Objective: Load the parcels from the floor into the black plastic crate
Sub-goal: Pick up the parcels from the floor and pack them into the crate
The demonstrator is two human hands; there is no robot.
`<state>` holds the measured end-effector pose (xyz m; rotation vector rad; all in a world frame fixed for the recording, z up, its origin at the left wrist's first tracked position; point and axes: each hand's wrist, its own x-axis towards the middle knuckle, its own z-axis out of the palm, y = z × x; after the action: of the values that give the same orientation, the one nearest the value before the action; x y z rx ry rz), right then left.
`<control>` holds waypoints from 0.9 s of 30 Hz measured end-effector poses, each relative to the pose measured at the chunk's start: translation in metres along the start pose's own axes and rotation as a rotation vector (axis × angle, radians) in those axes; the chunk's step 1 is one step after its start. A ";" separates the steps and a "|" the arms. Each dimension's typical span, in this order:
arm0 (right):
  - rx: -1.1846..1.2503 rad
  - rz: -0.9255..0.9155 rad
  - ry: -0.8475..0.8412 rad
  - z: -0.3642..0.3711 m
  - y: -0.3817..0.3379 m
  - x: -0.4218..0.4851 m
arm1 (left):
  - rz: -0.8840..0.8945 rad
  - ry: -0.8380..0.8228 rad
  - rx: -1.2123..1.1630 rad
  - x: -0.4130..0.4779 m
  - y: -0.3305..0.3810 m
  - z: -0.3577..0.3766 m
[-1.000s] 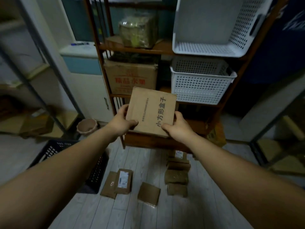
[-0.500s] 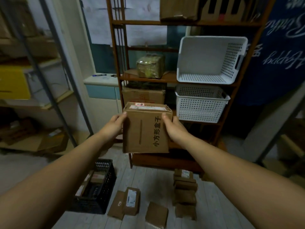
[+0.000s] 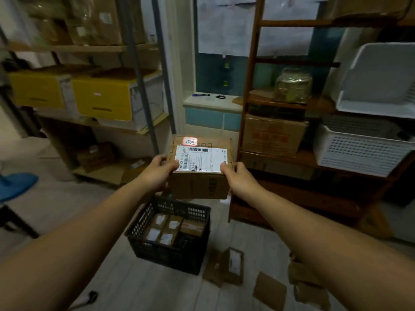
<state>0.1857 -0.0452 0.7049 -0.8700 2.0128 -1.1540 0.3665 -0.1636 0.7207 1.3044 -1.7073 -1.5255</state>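
Note:
I hold a brown cardboard parcel (image 3: 199, 187) with a white shipping label on top, in the air above the far end of the black plastic crate (image 3: 170, 254). My left hand (image 3: 157, 171) grips its left side and my right hand (image 3: 238, 178) grips its right side, thumbs on the label. The crate stands on the floor and holds several small labelled parcels (image 3: 168, 230). More flat brown parcels (image 3: 229, 265) lie on the floor to the crate's right, one (image 3: 269, 290) further right.
A wooden shelf unit (image 3: 251, 86) stands at the right with a carton (image 3: 274, 135) and white baskets (image 3: 359, 149). A metal rack (image 3: 143, 86) with yellow-fronted bins (image 3: 103, 97) stands at the left. A blue object (image 3: 13, 185) is at the far left.
The parcel has turned so its labelled face is on top and has moved left over the crate. My view has swung left, bringing the crate to the centre.

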 end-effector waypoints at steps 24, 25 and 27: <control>-0.180 0.034 -0.210 0.213 0.022 0.238 | -0.278 -0.168 0.252 0.278 -0.109 -0.102; -0.194 0.048 -0.205 0.217 0.025 0.246 | -0.277 -0.189 0.264 0.289 -0.112 -0.103; -0.213 0.089 -0.155 0.228 0.033 0.263 | -0.275 -0.237 0.273 0.313 -0.120 -0.105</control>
<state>0.2098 -0.3467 0.5293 -0.9344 2.0479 -0.8075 0.3645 -0.4778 0.5634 1.6049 -2.0082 -1.7024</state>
